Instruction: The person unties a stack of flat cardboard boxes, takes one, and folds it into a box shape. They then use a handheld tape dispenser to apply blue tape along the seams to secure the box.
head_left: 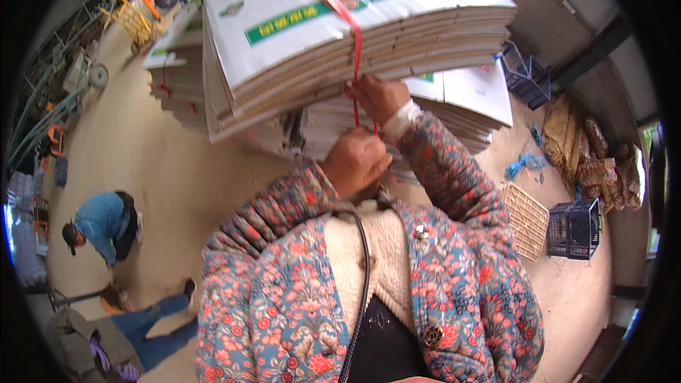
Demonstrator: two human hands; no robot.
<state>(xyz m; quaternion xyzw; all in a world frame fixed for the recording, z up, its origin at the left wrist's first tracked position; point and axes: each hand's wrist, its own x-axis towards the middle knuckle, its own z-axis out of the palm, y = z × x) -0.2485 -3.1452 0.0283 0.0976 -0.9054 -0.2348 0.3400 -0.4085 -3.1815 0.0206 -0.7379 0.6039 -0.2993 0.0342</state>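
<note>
A thick bundle of flat white cardboard boxes [284, 7] with green and red print fills the upper middle. A red plastic strap [357, 50] runs over its top and down its near edge. My right hand [383, 101] is closed on the strap at the bundle's lower edge, a white band at its wrist. Just below and to the left, my left hand [352, 161] is closed round the strap's hanging end, which mostly disappears inside the fist. The bundle lies tilted on another pile of flat boxes [468, 96].
More bundled boxes [177, 74] stand at the left. At the right are a blue crate [528, 74], a dark crate [573, 230], a tan plastic grid [526, 221] and filled sacks [599, 163]. A bent-over person [106, 223] and another person [120, 340] are on the left. A yellow hand truck [135, 25] stands farther off.
</note>
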